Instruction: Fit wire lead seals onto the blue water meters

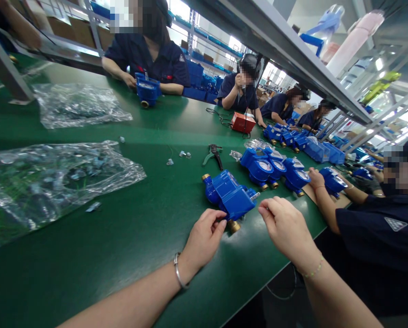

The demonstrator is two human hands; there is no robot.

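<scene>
Blue meter on bench, a hand at either side

The meter [229, 193] is laid on the green bench [121, 241], between and just ahead of the two hands. One brass end [234, 227] is pointed toward the wearer, the other [205, 176] away; a small tab [255, 196] is seen jutting at the right.

The left hand [205, 237] is held at the near edge, thumb and forefinger almost met, fingertips apparently against the casing. The right hand [286, 225] is kept just clear of the tab, fingertips drawn together; whether anything fine is pinched in either cannot be made out.

Handling, as judged: heavy for its bulk, stiff, the painted shell somewhat slick. Best taken by the body or both brass ends; the tab, likely the weakest part, should not be used for lifting.

Beyond the meter, a cutter [218, 157] is laid down, with loose clips [183, 154] to its left. Farther left, a clear bag [87, 171] of small pieces is spread. More meters [259, 166] are grouped behind, to the right. Across the bench, another meter [147, 90] is held by a co-worker.
</scene>
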